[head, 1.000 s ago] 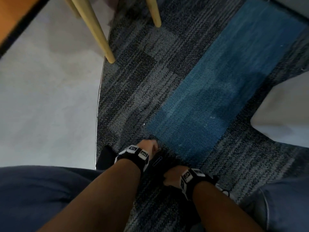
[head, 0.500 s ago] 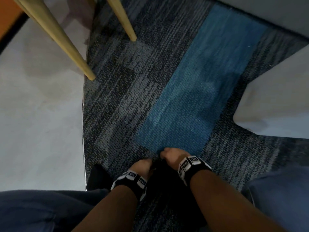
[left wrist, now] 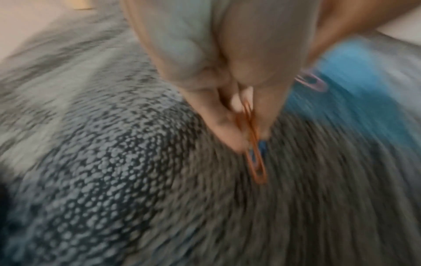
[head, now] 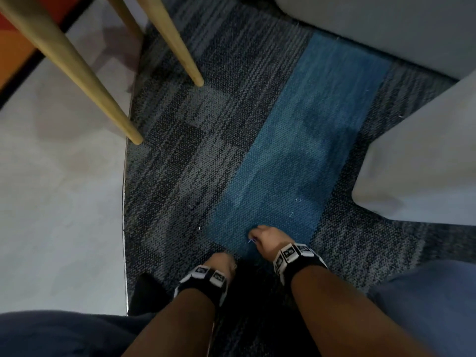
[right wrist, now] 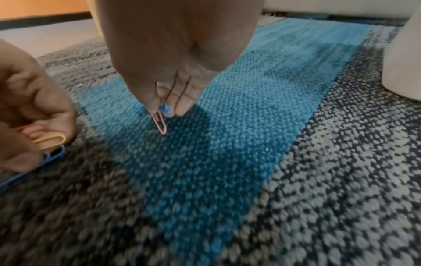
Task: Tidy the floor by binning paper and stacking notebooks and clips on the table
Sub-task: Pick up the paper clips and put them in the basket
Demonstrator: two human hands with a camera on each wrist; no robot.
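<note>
Both hands are low over the carpet. My right hand pinches a pink paper clip and a blue one between thumb and fingers, just above the blue carpet strip. My left hand pinches an orange clip with a blue clip behind it; in the right wrist view these show as a yellow-orange clip and a blue clip. Two small clips lie loose on the blue strip beyond my right hand. Another tiny clip lies on the grey carpet.
Wooden chair legs stand at the upper left, at the edge of a smooth pale floor. Pale furniture blocks the right side and the top right. My knees fill the bottom corners.
My right hand moved forward onto the blue strip and now holds clips. The left hand drew back a little. The view shifted, bringing the chair legs closer to centre.
</note>
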